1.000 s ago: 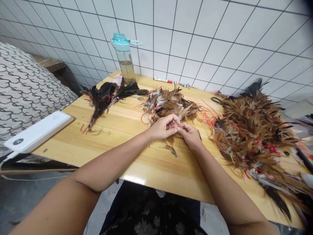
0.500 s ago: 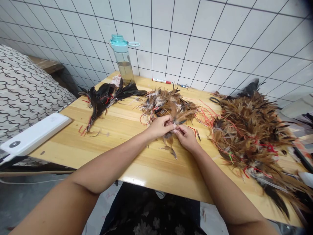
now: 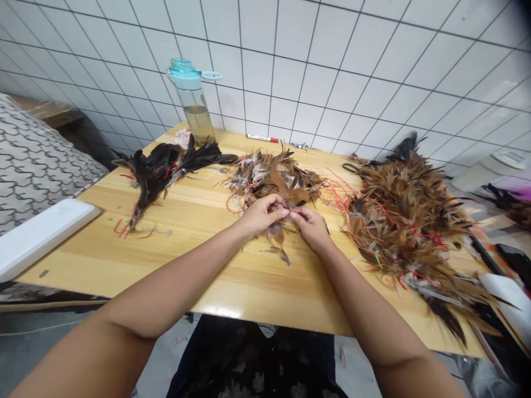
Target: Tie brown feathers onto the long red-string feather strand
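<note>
While the desk [image 3: 232, 282] stands against a white tiled wall [image 3: 332, 44] in the head view, the middle heap of brown feathers [image 3: 269, 166] lies on it and serves here as the landmark. Just on the person's side of that heap, the left hand [image 3: 265, 214] and right hand [image 3: 309, 225] come together, fingers curled and fingertips nearly touching. Between them is a small feather bunch [image 3: 297, 196], its brown vanes pointing up toward the heap. The left hand pinches it between thumb and bent fingers; the right thumb and fingertips pinch it near the base (whether a thread lies there too is too small to tell). Nearer the person than the heap, below the fingertips, loose feathers [image 3: 277, 243] rest on the wood.

To the left of the heap lies a bundle of black feathers [image 3: 155, 166] with red ties, and behind that bundle a clear water bottle [image 3: 191, 99] with a turquoise lid stands partly filled. Farther left than the bundle, and nearer the person, is a white oblong device [image 3: 50, 235]. Behind the heap, close to the wall, lies a red-capped marker [image 3: 262, 138]. To the right of the heap, red threads [image 3: 334, 193] trail toward a much larger pile of brown feathers [image 3: 410, 204], which has a bright green tie [image 3: 378, 258] on its near left side.
</note>
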`<state>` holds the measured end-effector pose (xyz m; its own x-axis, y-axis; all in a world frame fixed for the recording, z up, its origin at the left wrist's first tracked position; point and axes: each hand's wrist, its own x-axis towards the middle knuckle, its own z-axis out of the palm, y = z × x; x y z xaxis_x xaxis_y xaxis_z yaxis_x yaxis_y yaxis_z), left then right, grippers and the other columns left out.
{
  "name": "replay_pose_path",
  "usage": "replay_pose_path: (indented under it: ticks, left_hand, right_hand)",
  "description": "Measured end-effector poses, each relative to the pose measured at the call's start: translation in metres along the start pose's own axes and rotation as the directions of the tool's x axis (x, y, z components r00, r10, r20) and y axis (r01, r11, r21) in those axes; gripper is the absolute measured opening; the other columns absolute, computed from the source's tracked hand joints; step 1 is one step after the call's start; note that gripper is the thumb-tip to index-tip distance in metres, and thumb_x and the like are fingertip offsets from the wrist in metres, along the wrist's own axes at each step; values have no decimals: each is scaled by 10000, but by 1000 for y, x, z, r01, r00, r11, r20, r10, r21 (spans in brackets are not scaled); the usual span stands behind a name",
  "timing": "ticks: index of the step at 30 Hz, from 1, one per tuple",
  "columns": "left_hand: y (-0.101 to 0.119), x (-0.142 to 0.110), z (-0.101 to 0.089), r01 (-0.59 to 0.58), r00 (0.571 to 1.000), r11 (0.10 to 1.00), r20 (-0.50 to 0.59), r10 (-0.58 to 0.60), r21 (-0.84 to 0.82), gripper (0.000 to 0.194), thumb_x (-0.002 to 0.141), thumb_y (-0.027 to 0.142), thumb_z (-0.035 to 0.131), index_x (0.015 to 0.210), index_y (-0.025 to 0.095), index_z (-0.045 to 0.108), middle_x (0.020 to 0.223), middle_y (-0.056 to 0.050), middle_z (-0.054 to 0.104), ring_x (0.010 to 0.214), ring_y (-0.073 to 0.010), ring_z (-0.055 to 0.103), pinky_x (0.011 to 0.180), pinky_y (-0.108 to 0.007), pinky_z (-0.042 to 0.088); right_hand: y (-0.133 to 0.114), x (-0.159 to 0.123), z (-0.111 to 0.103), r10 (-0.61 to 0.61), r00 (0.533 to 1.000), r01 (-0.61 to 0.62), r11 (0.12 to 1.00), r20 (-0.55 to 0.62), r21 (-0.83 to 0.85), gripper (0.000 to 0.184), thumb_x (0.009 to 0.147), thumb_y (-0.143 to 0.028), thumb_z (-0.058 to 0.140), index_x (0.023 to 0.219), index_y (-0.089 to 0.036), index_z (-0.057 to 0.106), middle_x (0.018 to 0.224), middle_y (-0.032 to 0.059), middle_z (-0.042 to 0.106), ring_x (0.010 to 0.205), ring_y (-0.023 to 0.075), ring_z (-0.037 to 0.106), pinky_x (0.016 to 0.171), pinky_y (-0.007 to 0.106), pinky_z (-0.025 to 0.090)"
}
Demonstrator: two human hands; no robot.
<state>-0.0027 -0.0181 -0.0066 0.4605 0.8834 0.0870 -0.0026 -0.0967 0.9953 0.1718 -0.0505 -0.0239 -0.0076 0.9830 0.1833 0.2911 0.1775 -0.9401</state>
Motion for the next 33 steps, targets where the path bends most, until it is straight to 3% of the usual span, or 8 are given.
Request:
replay_pose_path:
  ticks: [8,13,17,20,25,28,30,33]
  left_hand:
    - [0,1,-7,-153,969,905,-120,217,398,203,815,287,592,970,165,636,852,-25,616,769,-129,568,691,-242,451]
    - [5,-3,-6,-224,944,805,-83,319,549,167,835,250,548,951,177,643,874,-22,617,765,-131,561,720,-258,453]
    - [8,-5,-6,-246,933,768,-70,352,591,163,845,246,528,930,175,647,871,-22,622,765,-135,558,729,-261,449]
    - [8,-5,-7,-257,927,764,-72,367,592,160,840,241,526,914,170,649,878,-25,628,760,-133,560,711,-256,447]
    - [8,-5,-7,-258,925,757,-72,373,600,162,833,248,531,906,170,653,851,-28,622,733,-133,552,688,-261,442]
    - [8,-6,-6,-253,931,737,-49,361,627,171,841,265,522,910,175,650,829,-25,612,753,-140,555,697,-264,441]
    - [8,-7,-6,-252,935,728,-34,353,637,174,844,270,516,910,178,648,823,-24,609,764,-146,557,702,-269,437]
    - [8,-7,-5,-256,936,723,-21,351,641,174,842,270,514,904,179,648,823,-26,608,752,-148,554,702,-276,432]
  right_hand:
    - [0,4,-3,41,990,-46,998,-135,-38,236,781,-411,610,816,-189,682,849,47,704,824,180,624,820,329,493]
    - [-37,-1,-19,-10,988,-3,996,-153,-84,210,788,-388,615,807,-195,696,840,37,703,808,178,627,776,313,502]
    - [-69,-29,-57,-54,958,-3,980,-281,-199,232,777,-397,632,831,-190,720,829,39,712,776,182,627,764,330,499]
    - [-71,-65,-99,-25,878,-105,965,-479,-242,299,753,-439,652,868,-175,733,857,57,727,781,191,634,776,344,497]
    - [-42,-137,-170,53,641,-411,866,-766,-285,402,746,-468,608,931,-134,735,864,100,735,768,222,642,740,354,495]
    - [-28,-172,-190,106,555,-646,680,-825,-347,390,780,-433,564,972,-141,738,873,118,743,826,264,659,780,380,493]
    - [-24,-185,-191,171,496,-792,492,-851,-363,379,815,-422,527,990,-161,740,902,143,743,868,296,666,777,398,493]
    - [-26,-188,-182,221,418,-894,273,-881,-356,411,863,-438,465,1063,-188,723,997,189,728,927,324,674,767,416,501]
